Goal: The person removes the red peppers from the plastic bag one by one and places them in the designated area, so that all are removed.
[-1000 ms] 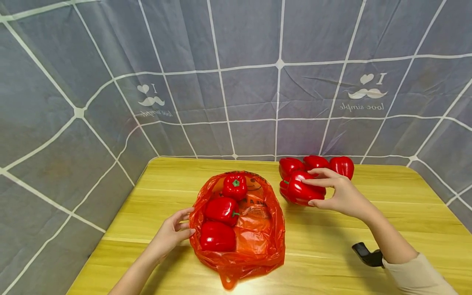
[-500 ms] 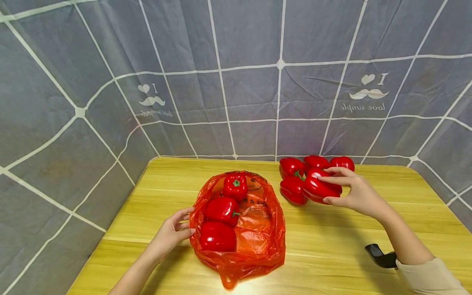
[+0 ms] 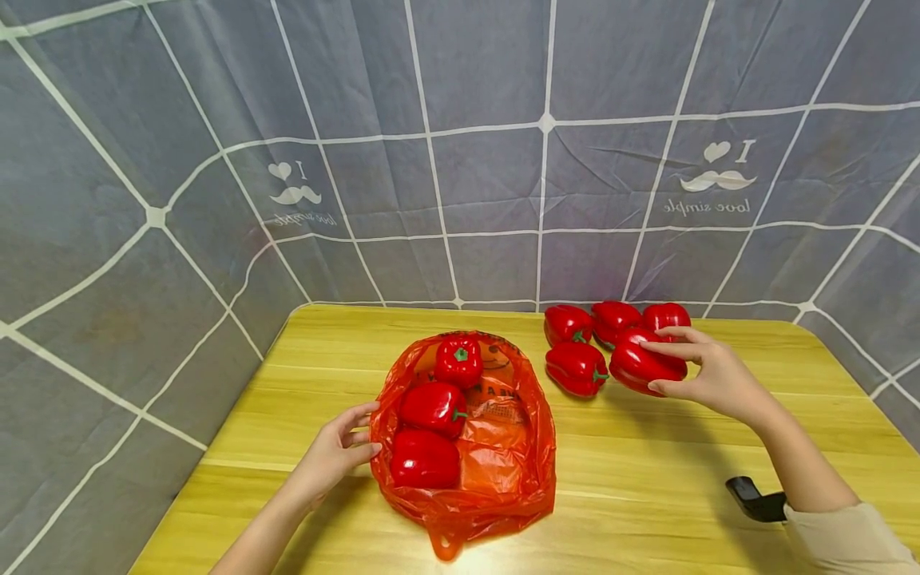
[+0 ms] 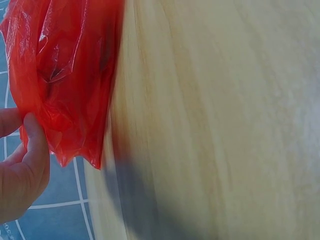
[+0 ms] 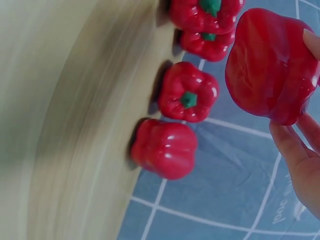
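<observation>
My right hand (image 3: 722, 379) grips a glossy red bell pepper (image 3: 636, 363) between thumb and fingers. In the right wrist view that pepper (image 5: 265, 65) is raised off the wooden table. Several more bell peppers sit close by: one in front on the left (image 3: 575, 369), the others in a row behind. A red plastic bag (image 3: 496, 471) stands with its mouth spread, and three bell peppers (image 3: 431, 409) lie along its left side. At the bag's left rim my left hand (image 3: 334, 447) pinches the plastic; the left wrist view shows thumb and fingertips at the bag's edge (image 4: 65, 90).
A grey cloth with white grid lines (image 3: 489, 192) hangs behind the wooden table (image 3: 647, 495) and down its sides. A black strap-like mount (image 3: 755, 499) sticks out at my right wrist. The back row of peppers stands close to the cloth.
My right hand has moved the gripped bell pepper to the right, uncovering the front-left pepper, which now shows its green stem. The left hand and the bag have stayed in place.
</observation>
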Demonstrator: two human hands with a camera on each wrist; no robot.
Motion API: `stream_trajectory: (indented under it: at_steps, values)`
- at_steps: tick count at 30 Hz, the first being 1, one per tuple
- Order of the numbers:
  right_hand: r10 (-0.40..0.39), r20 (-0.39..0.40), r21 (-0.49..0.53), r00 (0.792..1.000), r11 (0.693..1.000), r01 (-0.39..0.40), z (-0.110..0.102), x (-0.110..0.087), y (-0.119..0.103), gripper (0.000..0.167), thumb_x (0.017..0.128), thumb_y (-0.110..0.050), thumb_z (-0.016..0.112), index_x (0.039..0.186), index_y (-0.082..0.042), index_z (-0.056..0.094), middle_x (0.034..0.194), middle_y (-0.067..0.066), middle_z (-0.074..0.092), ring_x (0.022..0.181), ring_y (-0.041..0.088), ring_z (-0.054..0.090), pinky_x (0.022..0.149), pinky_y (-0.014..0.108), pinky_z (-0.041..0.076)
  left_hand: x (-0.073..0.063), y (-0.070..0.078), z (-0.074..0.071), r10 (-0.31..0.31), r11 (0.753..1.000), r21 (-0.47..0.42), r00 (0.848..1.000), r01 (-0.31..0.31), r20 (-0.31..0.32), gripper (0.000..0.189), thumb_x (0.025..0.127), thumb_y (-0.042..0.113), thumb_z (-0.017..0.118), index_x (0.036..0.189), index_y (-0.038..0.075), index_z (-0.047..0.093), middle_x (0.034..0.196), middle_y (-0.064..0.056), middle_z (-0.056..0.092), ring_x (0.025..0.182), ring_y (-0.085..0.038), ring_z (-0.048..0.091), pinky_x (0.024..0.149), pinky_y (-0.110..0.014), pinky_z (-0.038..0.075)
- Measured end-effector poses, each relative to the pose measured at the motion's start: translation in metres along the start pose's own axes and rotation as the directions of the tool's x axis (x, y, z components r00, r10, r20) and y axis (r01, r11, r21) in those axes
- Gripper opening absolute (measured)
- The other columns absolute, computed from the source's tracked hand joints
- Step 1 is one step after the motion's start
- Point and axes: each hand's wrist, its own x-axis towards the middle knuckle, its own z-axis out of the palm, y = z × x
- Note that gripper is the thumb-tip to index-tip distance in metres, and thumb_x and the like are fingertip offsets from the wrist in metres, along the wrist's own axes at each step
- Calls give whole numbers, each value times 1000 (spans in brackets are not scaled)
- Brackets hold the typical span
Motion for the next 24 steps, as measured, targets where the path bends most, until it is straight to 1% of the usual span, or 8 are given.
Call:
stream_trajectory:
  at_steps: [3,7,13,15,17,21,24]
  values:
    - [15,0,-1,1000,1000,-15,0,-2,4,48,65,-10,83,110,0,68,115,17,56,102,39,51,70,19,42,0,0,0,-5,1000,-4,1000,5,-5,58,82,-8,59,136,-5,38,126,-27,43,105,-32,56,74,-31,53]
    - [51,9,0,999,999,-51,1,-4,9,49,66,-11,83,110,0,68,116,19,55,104,42,50,74,21,40,1,1,1,-13,1000,-12,1000,13,-16,57,82,-9,59,136,-4,39,126,-26,44,105,-32,56,74,-31,53]
    - [109,34,12,993,994,-109,4,-6,17,49,68,-13,82,112,1,67,116,20,55,104,41,48,72,35,45,1,1,1,-7,1000,-8,1000,7,-14,57,82,-9,59,135,-5,38,126,-27,44,104,-32,56,75,-30,53]
    - [124,39,16,991,992,-125,7,-7,20,49,68,-14,82,113,0,66,116,20,54,104,41,48,72,37,45,1,0,1,-5,1000,-5,1000,5,-14,57,82,-9,59,135,-5,39,125,-27,44,104,-32,57,75,-30,53]
    - [131,41,24,991,991,-132,9,-9,23,50,68,-13,82,113,0,66,117,21,54,104,42,48,73,40,45,1,0,1,-7,1000,-5,1000,7,-17,57,82,-9,59,135,-5,39,125,-27,44,104,-32,57,75,-30,52]
    - [125,49,26,991,992,-126,16,-10,29,50,67,-14,82,112,1,66,116,24,53,104,45,47,77,50,42,2,-1,2,-12,1000,-13,1000,12,-26,58,81,-9,59,135,-5,39,126,-26,45,104,-32,56,75,-30,53]
    - [130,54,35,990,991,-132,20,-11,32,50,67,-13,82,112,2,66,116,26,53,105,47,47,79,54,40,2,-1,2,-14,1000,-18,999,13,-30,58,82,-9,59,135,-5,39,126,-26,45,104,-32,56,75,-31,53]
